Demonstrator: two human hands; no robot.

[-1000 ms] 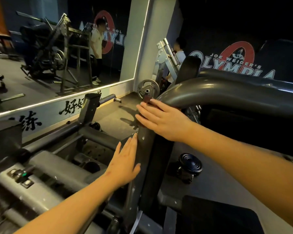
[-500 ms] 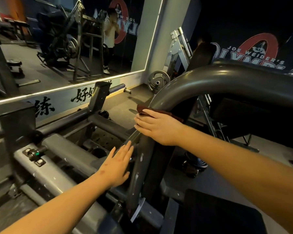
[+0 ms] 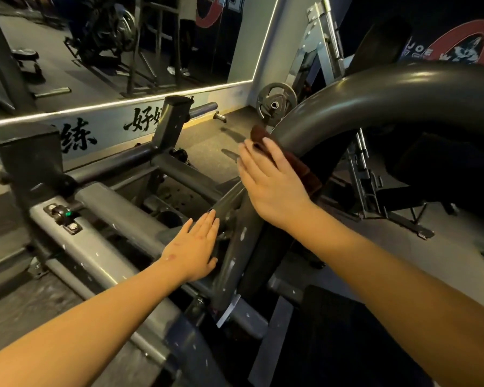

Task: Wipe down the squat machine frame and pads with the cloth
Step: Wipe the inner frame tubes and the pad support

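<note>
The squat machine's thick curved grey frame tube (image 3: 375,96) arcs from the upper right down to the middle. My right hand (image 3: 274,185) lies flat with straight fingers on a dark brown cloth (image 3: 305,171), pressing it against the tube's bend. The cloth's ends show above the fingertips and beside the palm. My left hand (image 3: 193,247) rests flat, fingers straight, on the chipped lower part of the same upright (image 3: 235,247). A black pad (image 3: 344,344) lies at the bottom right, mostly in shadow.
Low grey frame rails (image 3: 118,219) with a bolted bracket (image 3: 63,216) run across the left. A weight plate (image 3: 275,103) hangs on a peg behind the tube. A wall mirror (image 3: 109,46) and a lit strip sit at the back. Another rack's legs (image 3: 375,196) stand at the right.
My right hand has slid the cloth down and along the tube's bend, and more cloth shows beside the palm. My left hand stays flat on the lower upright. The view has tilted downward.
</note>
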